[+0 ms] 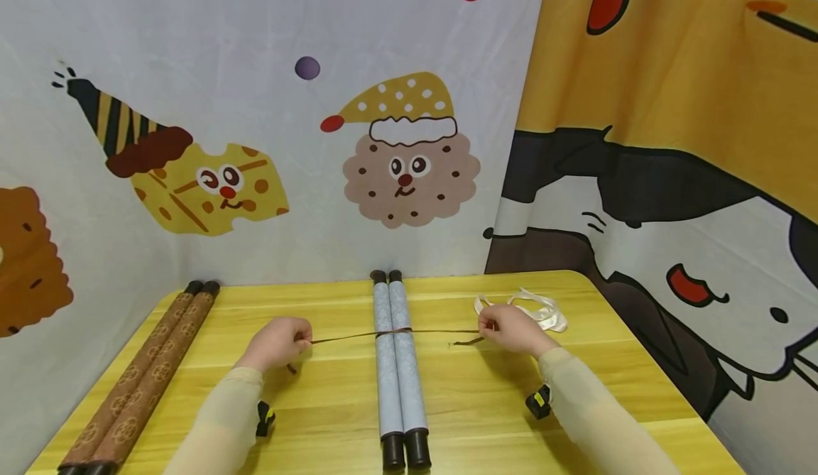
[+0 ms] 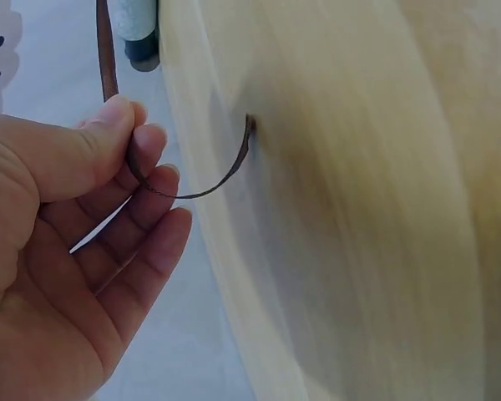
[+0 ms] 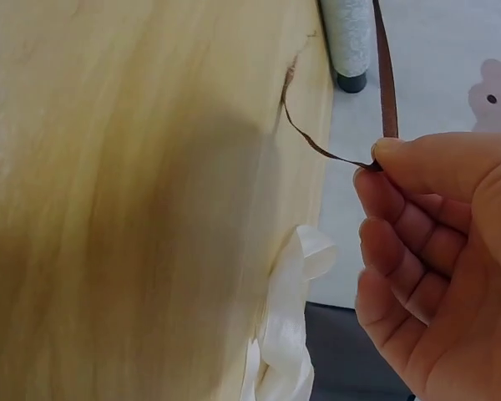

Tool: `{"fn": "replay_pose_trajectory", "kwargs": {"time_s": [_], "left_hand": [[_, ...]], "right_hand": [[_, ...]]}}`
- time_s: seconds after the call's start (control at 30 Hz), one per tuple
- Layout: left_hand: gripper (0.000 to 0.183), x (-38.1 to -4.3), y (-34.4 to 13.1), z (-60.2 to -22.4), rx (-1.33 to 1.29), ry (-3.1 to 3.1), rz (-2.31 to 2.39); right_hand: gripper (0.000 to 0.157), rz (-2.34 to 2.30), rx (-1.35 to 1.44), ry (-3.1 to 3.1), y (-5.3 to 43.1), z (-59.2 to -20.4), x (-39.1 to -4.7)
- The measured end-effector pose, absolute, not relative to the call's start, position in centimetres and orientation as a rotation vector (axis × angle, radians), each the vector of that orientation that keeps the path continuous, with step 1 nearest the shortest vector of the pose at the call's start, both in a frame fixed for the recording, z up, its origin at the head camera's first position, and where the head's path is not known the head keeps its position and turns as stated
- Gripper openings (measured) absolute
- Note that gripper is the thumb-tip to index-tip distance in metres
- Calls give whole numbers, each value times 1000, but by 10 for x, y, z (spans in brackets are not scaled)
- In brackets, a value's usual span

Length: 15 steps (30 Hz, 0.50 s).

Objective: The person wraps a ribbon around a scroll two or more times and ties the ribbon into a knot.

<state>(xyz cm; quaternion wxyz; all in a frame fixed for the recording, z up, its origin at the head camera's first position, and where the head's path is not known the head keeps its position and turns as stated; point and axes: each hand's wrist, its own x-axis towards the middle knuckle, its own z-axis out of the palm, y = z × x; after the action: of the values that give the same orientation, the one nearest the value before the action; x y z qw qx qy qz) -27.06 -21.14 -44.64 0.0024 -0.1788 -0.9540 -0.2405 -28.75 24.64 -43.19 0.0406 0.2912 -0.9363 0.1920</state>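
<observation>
Head view, table: one yellow wood-grain table (image 1: 332,407), against a white cloth backdrop (image 1: 243,20) printed with cartoons.
Blue rolls: two slim, pale blue patterned rolls (image 1: 386,368) with dark end caps, four in all, side by side lengthwise near the table's middle.
Brown ribbon: one narrow dark brown ribbon (image 1: 345,338), crossing both blue rolls above their midpoint and stretched out to either side; whether it is knotted there I cannot tell.
Left hand: the left hand (image 1: 277,340) pinches the ribbon left of the rolls, a short end hanging below.
Right hand: the right hand (image 1: 511,329) pinches it on the other side, one loose end beside the fingers.
Brown rolls: two brown rolls with round floral motifs (image 1: 160,368), lying together along the left edge.
White ribbon: one loose heap of glossy white ribbon (image 1: 552,315), just behind the right hand.
Sleeves: two cream sleeves (image 1: 214,418), a small black-and-yellow device (image 1: 539,402) by each wrist, two in all.
Left wrist view, fingers: thumb and forefinger grip the ribbon, its one tail curving free; the other fingers bend loosely.
Right wrist view, fingers: thumb and forefinger grip here too, the other fingers curled in; one tail dangles, white ribbon below.
</observation>
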Motion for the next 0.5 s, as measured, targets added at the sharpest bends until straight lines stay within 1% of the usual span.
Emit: {"fn": "replay_pose_trajectory", "kwargs": {"time_s": [0.2,0.5], "left_hand": [[19,-272,-212,-448,-529,-2994,-770],[16,-276,-209,-452,-514,-3023,-735]], "right_hand": [[20,509,919,-2871,247,-435,-289],[17,628,915,-2912,251,-440,-289]]}}
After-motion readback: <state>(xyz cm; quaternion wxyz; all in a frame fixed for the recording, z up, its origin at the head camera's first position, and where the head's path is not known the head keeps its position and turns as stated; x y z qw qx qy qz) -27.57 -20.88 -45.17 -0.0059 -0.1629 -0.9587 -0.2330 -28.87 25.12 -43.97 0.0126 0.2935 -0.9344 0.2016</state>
